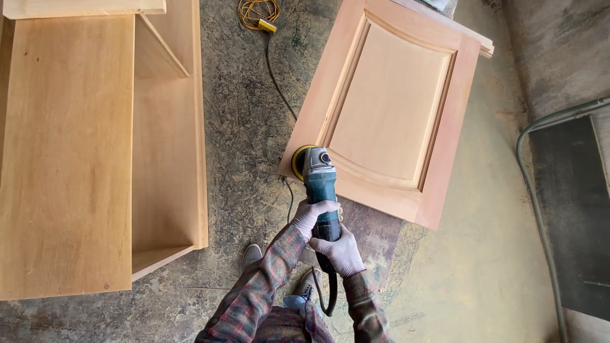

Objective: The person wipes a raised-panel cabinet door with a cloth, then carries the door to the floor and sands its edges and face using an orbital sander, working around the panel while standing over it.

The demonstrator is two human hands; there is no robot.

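Note:
I grip a teal and grey angle grinder point(319, 181) with a yellow sanding disc point(297, 162) at its head. My left hand point(313, 215), in a pale glove, wraps the tool's body. Behind it, my right hand point(342, 253), also gloved, clasps the rear handle. The disc rests against the lower left corner of a pale wooden cabinet door point(391, 105) with a raised centre panel, which lies on the floor.
A large open wooden cabinet carcass point(95, 146) lies at the left. The grinder's black cable point(277, 82) runs up the floor to a yellow coiled cord point(258, 13). A grey hose point(537, 190) curves along the right. My shoes point(252, 255) stand below.

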